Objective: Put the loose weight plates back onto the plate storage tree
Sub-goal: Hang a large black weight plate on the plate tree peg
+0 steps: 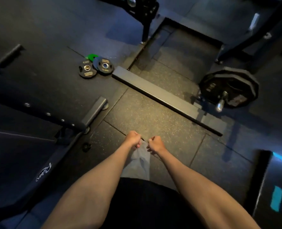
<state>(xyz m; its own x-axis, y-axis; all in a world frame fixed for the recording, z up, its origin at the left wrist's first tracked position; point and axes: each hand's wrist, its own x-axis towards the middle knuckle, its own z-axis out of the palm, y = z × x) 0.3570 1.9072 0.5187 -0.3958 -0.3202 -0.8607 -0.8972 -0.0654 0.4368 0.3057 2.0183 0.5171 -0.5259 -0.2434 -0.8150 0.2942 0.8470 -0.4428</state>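
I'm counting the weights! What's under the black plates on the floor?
A bluish plate peeks out from under the right black plate, with a green plate tucked behind. Anything else beneath is covered.

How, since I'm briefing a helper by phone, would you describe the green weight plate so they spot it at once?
Follow the long dark beam lying across the floor to its far left end, where small black plates lie on the black mat. The green plate is behind them, partly covered, the only bright one there.
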